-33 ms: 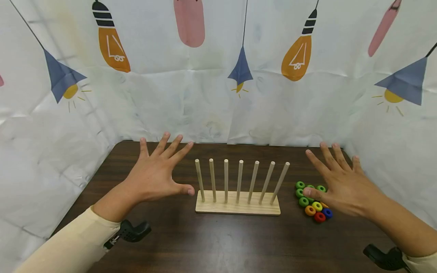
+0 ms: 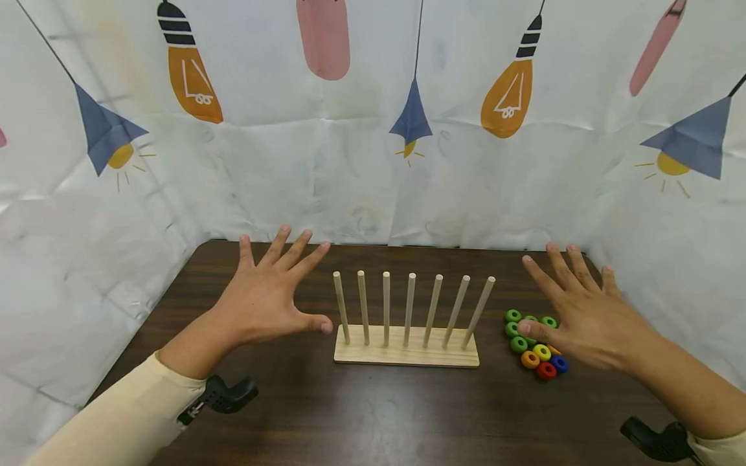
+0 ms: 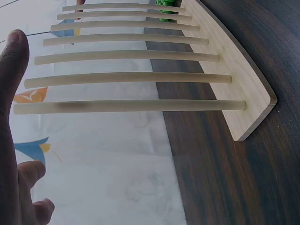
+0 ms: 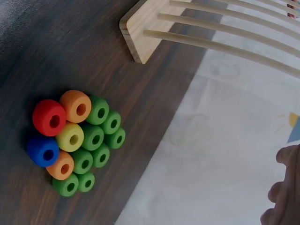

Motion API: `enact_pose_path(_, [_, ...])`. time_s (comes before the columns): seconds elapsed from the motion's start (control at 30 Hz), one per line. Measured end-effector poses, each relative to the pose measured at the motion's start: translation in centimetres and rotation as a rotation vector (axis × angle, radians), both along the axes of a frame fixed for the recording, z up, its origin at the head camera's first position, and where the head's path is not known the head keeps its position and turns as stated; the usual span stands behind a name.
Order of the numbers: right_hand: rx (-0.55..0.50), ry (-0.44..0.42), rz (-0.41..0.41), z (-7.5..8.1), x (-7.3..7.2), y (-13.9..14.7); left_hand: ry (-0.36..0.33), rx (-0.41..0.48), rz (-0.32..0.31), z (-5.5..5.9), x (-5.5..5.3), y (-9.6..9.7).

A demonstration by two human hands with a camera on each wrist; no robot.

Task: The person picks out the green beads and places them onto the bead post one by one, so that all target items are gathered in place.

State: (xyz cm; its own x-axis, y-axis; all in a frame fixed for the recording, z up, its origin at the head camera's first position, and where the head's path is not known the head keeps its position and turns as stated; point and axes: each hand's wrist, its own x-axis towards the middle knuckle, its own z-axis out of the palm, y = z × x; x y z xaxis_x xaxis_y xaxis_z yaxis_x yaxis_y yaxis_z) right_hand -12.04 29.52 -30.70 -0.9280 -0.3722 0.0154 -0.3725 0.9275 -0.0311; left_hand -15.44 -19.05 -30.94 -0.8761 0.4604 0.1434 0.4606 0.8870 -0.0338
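A pale wooden peg rack [image 2: 406,355] with a row of several upright pegs stands mid-table. My left hand [image 2: 262,294] is spread left of it, thumb tip close to the rack's left end in the head view, holding nothing. On the right, my right hand [image 2: 594,317] is spread with straight fingers over a cluster of beads, also holding nothing, and hides part of them in the head view. The right wrist view shows the cluster whole: several green beads [image 4: 92,136], two orange beads [image 4: 75,106], a yellow bead [image 4: 63,137], a red bead [image 4: 42,117] and a blue bead [image 4: 36,151].
The dark wood-grain table [image 2: 373,414] carries the rack and beads. Behind and beside it hangs a white cloth [image 2: 350,181] printed with lamps and bulbs. Black wrist devices [image 2: 230,396] sit at both cream sleeves [image 2: 122,414].
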Motion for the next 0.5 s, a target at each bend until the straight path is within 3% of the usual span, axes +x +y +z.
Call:
enact_pose_path(0.2, [-0.025, -0.018, 0.0, -0.9, -0.1, 0.4, -0.012, 0.076, -0.016, -1.1, 0.2, -0.3])
enact_pose_path(0.37, [-0.084, -0.046, -0.009, -3.2, -0.1, 1.1, -0.029, 0.188, -0.039, -3.3, 0.4, -0.5])
enact_pose_path(0.5, [-0.124, -0.079, -0.03, -5.0, -0.2, 1.5, -0.06, 0.218, -0.045, -5.2, 0.5, -0.5])
